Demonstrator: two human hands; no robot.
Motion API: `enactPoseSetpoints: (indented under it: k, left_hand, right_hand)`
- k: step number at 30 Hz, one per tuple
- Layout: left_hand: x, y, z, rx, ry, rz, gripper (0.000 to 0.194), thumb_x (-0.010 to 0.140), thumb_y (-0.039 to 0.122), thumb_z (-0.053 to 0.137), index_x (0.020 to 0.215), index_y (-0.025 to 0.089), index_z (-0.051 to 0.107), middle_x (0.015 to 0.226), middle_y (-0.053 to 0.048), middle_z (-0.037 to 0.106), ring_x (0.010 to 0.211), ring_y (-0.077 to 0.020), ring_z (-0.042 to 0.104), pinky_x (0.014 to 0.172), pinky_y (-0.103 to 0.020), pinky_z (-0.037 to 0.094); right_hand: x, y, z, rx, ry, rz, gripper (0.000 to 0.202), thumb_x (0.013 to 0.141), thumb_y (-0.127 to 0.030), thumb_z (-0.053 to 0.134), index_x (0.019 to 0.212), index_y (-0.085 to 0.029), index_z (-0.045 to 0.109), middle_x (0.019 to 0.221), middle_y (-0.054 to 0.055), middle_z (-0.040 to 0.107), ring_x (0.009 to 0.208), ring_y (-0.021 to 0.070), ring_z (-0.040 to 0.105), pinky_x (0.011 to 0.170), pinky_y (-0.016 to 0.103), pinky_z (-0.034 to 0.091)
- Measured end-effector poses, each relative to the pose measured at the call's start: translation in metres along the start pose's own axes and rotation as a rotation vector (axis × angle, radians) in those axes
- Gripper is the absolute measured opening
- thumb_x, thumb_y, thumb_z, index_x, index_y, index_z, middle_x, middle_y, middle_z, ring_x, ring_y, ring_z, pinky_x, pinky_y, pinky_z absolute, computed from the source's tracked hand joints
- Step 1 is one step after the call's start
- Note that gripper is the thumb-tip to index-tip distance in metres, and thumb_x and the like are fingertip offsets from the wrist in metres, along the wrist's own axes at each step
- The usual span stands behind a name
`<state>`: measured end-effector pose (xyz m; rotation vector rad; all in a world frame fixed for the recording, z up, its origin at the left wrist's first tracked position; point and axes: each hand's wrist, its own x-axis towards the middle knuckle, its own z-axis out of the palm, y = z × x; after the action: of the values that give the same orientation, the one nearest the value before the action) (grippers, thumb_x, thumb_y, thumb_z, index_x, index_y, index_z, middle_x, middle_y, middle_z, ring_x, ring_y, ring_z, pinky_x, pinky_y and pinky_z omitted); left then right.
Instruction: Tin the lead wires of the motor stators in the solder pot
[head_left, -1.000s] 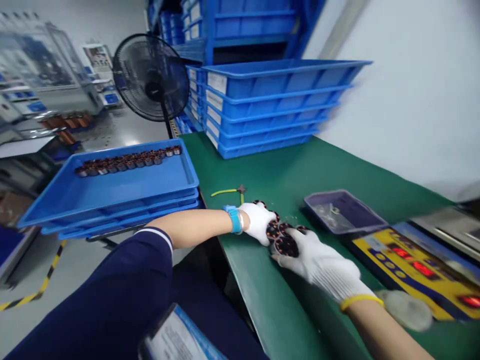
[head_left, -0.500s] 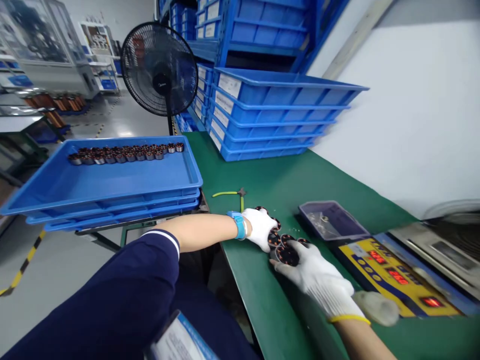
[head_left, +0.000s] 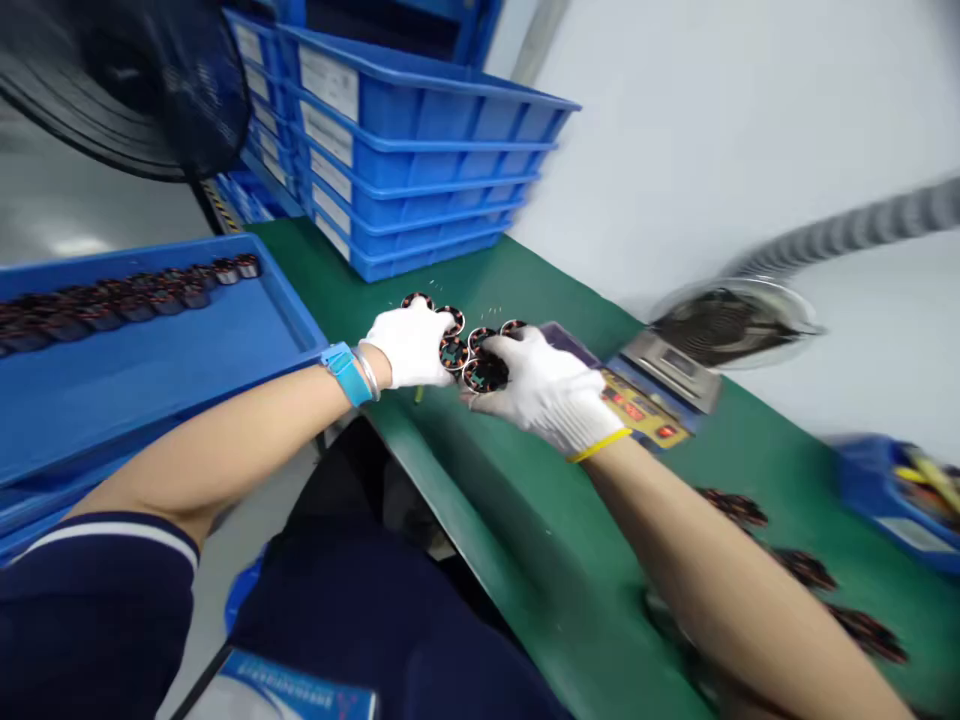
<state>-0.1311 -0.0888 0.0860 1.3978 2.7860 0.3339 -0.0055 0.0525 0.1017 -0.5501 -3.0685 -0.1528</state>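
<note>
Both my hands wear white gloves and press a cluster of motor stators between them, over the green table. My left hand (head_left: 412, 343) is closed round the left side of the cluster, next to a stator (head_left: 454, 352) with dark, copper-spotted windings. From the other side my right hand (head_left: 536, 385) grips, its fingers curled around a nearer stator (head_left: 486, 374). More stators show at the far edge of the group. Whether the cluster touches the tabletop I cannot tell. Below my left hand peeks a yellow-green handle (head_left: 418, 394); the rest of that tool is hidden.
At left a blue tray (head_left: 292, 335) holds rows of stators. Stacked blue bins (head_left: 442, 150) stand behind. A purple tray (head_left: 568, 342) and a yellow control box (head_left: 637, 410) lie beyond my right hand. More stators (head_left: 806, 568) and a blue box (head_left: 900, 505) are at right.
The view has swung right, bringing the blue box and the stators at right into sight. My hands, still on the cluster, now cover most of the yellow-green-handled pliers and part of the purple tray.
</note>
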Motion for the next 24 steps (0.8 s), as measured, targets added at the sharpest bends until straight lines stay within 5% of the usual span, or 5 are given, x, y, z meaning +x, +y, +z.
enactPoseSetpoints:
  k: [6,10,13,18,24]
  left_hand:
    - [-0.064,-0.123,-0.048,0.122,0.068,-0.338,0.074,0.065,0.071,0.066,0.123,0.026,0.066,0.109,-0.012,0.063,0.093,-0.0323,0.070,0.084,-0.041,0.056]
    - [-0.118,-0.205,-0.040,0.121,-0.013,-0.643,0.074,0.063,0.075,0.065,0.117,0.025,0.068,0.110,-0.014,0.069,0.092,-0.0342,0.072,0.082,-0.040,0.057]
    - [-0.141,-0.246,-0.020,0.037,-0.127,-0.729,0.067,0.065,0.073,0.066,0.113,0.026,0.069,0.106,-0.010,0.074,0.099,-0.0325,0.072,0.085,-0.037,0.057]
    - [-0.139,-0.284,0.006,-0.039,-0.180,-0.804,0.064,0.067,0.070,0.068,0.112,0.025,0.068,0.111,-0.011,0.073,0.111,-0.0331,0.067,0.091,-0.037,0.055]
    - [-0.128,-0.304,0.017,-0.065,-0.091,-0.955,0.088,0.077,0.063,0.062,0.149,0.017,0.040,0.134,-0.024,0.058,0.118,-0.0369,0.065,0.096,-0.042,0.053]
  right_hand:
    - [0.074,-0.130,-0.024,0.081,0.082,-0.335,0.073,0.065,-0.071,0.072,0.129,-0.039,0.062,0.127,0.009,0.056,0.090,0.0308,0.070,0.074,0.042,0.056]
    - [0.113,-0.226,-0.004,0.170,0.042,-0.641,0.072,0.064,-0.068,0.073,0.128,-0.034,0.063,0.125,0.010,0.058,0.094,0.0297,0.070,0.077,0.038,0.056]
    - [0.138,-0.280,0.023,0.202,-0.096,-0.762,0.073,0.062,-0.065,0.076,0.126,-0.032,0.064,0.124,0.011,0.060,0.099,0.0305,0.070,0.082,0.039,0.057]
    - [0.172,-0.322,0.061,0.185,-0.227,-0.745,0.082,0.057,-0.061,0.081,0.131,-0.031,0.062,0.127,0.013,0.059,0.104,0.0326,0.070,0.086,0.041,0.057]
    - [0.214,-0.334,0.071,0.246,-0.195,-0.664,0.085,0.082,-0.062,0.063,0.154,-0.029,0.034,0.152,0.019,0.038,0.117,0.0321,0.066,0.096,0.042,0.054]
